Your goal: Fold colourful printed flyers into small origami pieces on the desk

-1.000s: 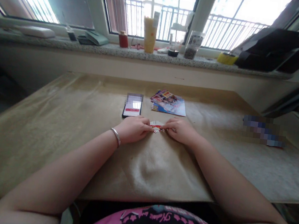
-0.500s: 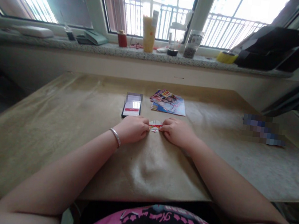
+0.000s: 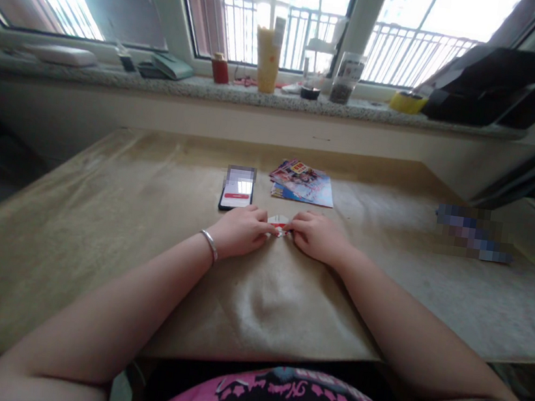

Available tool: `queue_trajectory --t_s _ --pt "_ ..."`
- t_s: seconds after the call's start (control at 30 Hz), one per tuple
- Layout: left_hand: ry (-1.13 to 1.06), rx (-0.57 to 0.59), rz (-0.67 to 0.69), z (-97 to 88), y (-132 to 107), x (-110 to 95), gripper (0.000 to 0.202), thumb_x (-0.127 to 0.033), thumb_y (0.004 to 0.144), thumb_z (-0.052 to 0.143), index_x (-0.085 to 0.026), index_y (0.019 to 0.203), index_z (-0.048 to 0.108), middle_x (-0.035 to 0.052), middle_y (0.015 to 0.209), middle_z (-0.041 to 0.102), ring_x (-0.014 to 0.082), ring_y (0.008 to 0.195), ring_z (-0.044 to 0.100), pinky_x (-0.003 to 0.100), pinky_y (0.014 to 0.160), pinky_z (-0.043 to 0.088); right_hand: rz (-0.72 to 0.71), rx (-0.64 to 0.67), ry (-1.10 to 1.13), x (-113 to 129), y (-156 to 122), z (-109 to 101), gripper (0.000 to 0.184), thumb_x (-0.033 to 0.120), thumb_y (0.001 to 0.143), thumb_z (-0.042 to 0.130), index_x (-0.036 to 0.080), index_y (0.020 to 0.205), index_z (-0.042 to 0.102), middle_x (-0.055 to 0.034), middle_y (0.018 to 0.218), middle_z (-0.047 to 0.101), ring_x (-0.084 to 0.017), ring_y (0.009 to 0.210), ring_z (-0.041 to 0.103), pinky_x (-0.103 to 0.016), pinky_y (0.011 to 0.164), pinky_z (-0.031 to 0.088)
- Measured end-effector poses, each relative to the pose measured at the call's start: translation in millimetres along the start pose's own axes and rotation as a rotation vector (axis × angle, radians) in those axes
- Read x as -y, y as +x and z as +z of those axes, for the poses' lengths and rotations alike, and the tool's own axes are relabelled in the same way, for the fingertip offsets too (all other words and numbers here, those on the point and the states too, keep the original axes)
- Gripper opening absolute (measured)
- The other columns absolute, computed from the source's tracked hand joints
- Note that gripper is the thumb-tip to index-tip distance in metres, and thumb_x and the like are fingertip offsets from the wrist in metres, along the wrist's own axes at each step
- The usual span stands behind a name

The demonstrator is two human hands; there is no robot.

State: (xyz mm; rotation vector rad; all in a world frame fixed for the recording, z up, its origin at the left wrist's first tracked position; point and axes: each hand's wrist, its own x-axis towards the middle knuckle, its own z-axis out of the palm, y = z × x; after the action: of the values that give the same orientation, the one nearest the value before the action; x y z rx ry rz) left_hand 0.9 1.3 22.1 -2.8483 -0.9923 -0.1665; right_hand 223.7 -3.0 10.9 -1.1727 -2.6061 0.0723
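A small piece of folded paper (image 3: 278, 220), white with red parts, lies on the table between my hands. My left hand (image 3: 243, 229) is closed at its left side, with a finger reaching across the paper's near part. On the opposite side my right hand (image 3: 316, 234) pinches the right edge. Fingers cover both ends of the paper. Just beyond my left hand rests a phone (image 3: 238, 190) with a lit screen. Several colourful printed sheets (image 3: 305, 184) are piled behind the paper.
A blurred dark packet-like thing (image 3: 473, 234) lies at the table's right. Along the windowsill (image 3: 183, 89) stand a tall cup of yellow drink (image 3: 267, 62), a red jar (image 3: 219, 69), a clear container (image 3: 346, 79) and a yellow tape roll (image 3: 407, 102). The brown-covered table (image 3: 97, 217) ends near my body.
My left hand has shifted slightly right, its finger now lying over the near part of the folded paper. Less of the paper shows. My right hand stays almost in place.
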Motion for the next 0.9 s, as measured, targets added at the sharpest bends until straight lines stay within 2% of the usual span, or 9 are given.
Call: queue_trajectory --t_s 0.1,0.23,0.37,0.57,0.73,0.9 --pt "0.033 -0.008 -0.005 0.5 0.6 -3.2 0.028 -0.023 0.087 0.046 -0.025 0.106 0.066 0.0064 0.091 0.06 0.0184 0.08 0.053 0.03 0.068 0.043 -0.034 0.029 -0.079 4.9 1.5 -0.9 0.029 0.017 0.084 0.046 0.023 0.1 0.07 -0.006 0.095 0.065 -0.018 0.088 0.056 -0.027 0.075 0.039" --pt "0.048 0.0 0.0 0.7 3.1 -7.8 0.026 -0.019 0.083 0.047 -0.022 0.1 0.066 0.0069 0.094 0.061 0.0197 0.084 0.054 0.031 0.072 0.045 -0.065 0.071 -0.21 17.0 7.5 -2.0 0.026 0.02 0.086 0.045 0.017 0.091 0.07 -0.009 0.092 0.065 -0.019 0.084 0.055 -0.029 0.07 0.038" --pt "0.045 -0.003 -0.022 1.5 5.8 -10.4 0.022 -0.018 0.082 0.048 -0.019 0.095 0.066 0.0077 0.093 0.061 0.0197 0.085 0.054 0.032 0.075 0.046 -0.048 0.09 -0.224 22.4 11.0 -2.4 0.025 0.019 0.086 0.045 0.017 0.089 0.069 -0.0098 0.091 0.065 -0.019 0.083 0.055 -0.029 0.07 0.039" --pt "-0.004 -0.04 0.031 6.7 4.0 -3.5 0.027 -0.015 0.08 0.049 -0.021 0.101 0.065 0.0063 0.096 0.061 0.02 0.089 0.054 0.032 0.077 0.045 -0.069 0.006 -0.106 8.2 5.0 2.6 0.025 0.017 0.084 0.047 0.019 0.092 0.07 -0.0078 0.1 0.065 -0.019 0.091 0.056 -0.029 0.078 0.042" --pt "-0.019 -0.094 0.062 10.0 2.2 1.0 0.026 -0.018 0.085 0.047 -0.022 0.105 0.064 0.0065 0.096 0.062 0.0185 0.088 0.054 0.031 0.076 0.044 0.01 -0.138 0.112 -7.2 3.0 13.8 0.025 0.013 0.081 0.049 0.021 0.092 0.07 -0.0055 0.109 0.066 -0.018 0.099 0.057 -0.03 0.089 0.042" --pt "-0.025 -0.124 0.058 12.0 1.3 0.3 0.026 -0.023 0.089 0.045 -0.023 0.107 0.064 0.0064 0.097 0.062 0.0178 0.088 0.054 0.031 0.077 0.044 0.15 -0.155 0.184 -13.5 5.2 16.6 0.021 0.014 0.08 0.05 0.02 0.086 0.07 -0.004 0.09 0.07 -0.016 0.087 0.06 -0.027 0.081 0.044"
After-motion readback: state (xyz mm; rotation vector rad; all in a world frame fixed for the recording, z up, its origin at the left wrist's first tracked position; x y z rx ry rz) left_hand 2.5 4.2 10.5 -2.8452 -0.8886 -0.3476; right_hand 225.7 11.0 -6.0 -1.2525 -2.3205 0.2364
